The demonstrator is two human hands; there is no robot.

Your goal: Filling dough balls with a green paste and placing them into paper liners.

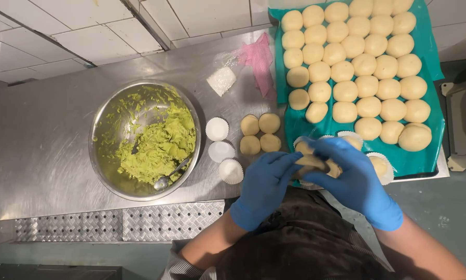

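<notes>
I see both gloved hands meet over the desk's (51,155) near edge: the left hand (264,184) cups from below, the right hand (347,179) curls over. Between their fingers (324,150), closed around it, sits a dough ball (311,163), just beside the green-lined tray (430,155).

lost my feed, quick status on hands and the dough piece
Left hand and right hand, blue gloved, both closed on dough piece. Held above counter edge. Nothing in the way.
</notes>
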